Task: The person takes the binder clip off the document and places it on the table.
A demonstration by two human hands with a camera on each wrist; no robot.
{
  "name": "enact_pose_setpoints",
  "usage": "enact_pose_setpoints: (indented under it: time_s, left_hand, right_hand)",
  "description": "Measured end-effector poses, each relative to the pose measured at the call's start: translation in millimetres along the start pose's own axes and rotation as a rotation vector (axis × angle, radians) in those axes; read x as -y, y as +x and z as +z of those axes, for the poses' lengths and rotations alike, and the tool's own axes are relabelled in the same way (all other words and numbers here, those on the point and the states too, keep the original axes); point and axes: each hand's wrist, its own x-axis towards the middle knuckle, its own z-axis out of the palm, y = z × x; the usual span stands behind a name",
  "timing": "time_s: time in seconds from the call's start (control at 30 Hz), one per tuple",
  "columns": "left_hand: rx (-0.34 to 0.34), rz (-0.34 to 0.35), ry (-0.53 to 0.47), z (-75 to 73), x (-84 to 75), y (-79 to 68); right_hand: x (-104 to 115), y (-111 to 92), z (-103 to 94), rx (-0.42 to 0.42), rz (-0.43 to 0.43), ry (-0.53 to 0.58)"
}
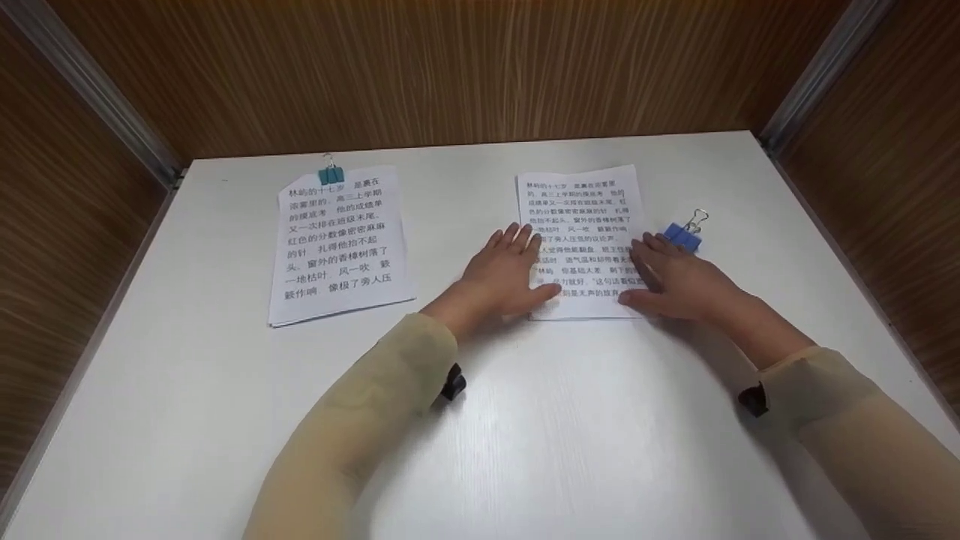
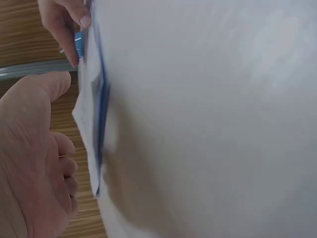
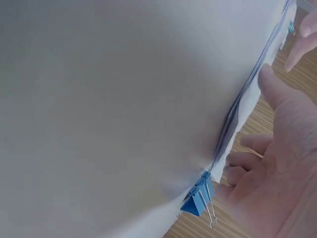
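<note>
A stack of printed paper sheets [image 1: 581, 217] lies flat on the white table, between my two hands. My left hand [image 1: 504, 271] is at its left edge, fingers extended and thumb over the lower part of the page. On the opposite edge is my right hand [image 1: 679, 277], its fingers reaching along the side and its thumb tip at the lower right of the sheets. Beyond the right fingertips sits a blue binder clip [image 1: 682, 237], its wire handles [image 3: 210, 208] visible in the right wrist view. The stack's layered edge [image 3: 242, 104] shows there too.
To the left lies a second printed stack [image 1: 341, 247], with a teal binder clip [image 1: 331, 175] on its top edge. Wood-grain panels [image 1: 450, 71] wall the table [image 1: 480, 465] at the back and both sides, with metal posts [image 1: 817, 67] at the back corners.
</note>
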Motion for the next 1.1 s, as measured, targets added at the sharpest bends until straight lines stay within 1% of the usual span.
enact_pose_setpoints:
  time_s: [0.13, 0.3, 0.43, 0.6, 0.73, 0.87, 1.1]
  left_hand:
    - [-0.047, 0.005, -0.01, -10.9, 18.2, -22.5]
    - [-0.113, -0.014, -0.025, -22.1, 52.8, -56.6]
    - [-0.144, -0.043, -0.019, -27.2, 80.5, -82.9]
    - [-0.17, -0.091, -0.02, -27.8, 111.4, -109.8]
    - [-0.169, -0.134, -0.02, -27.3, 132.7, -126.1]
    - [-0.162, -0.174, -0.023, -24.8, 150.5, -139.1]
    - [-0.146, -0.221, -0.036, -19.6, 170.7, -156.5]
  right_hand:
    - [7.4, -1.8, -5.5, -0.074, -0.019, 0.016]
    - [26.0, 4.5, -8.9, -0.129, -0.077, 0.019]
    - [49.0, 14.8, -6.5, -0.141, -0.113, 0.017]
    - [81.8, 30.0, -3.9, -0.138, -0.18, 0.023]
    - [108.6, 42.6, -1.5, -0.137, -0.244, 0.037]
    - [132.6, 54.0, 1.0, -0.141, -0.318, 0.039]
    - [163.0, 69.6, 7.4, -0.138, -0.4, 0.03]
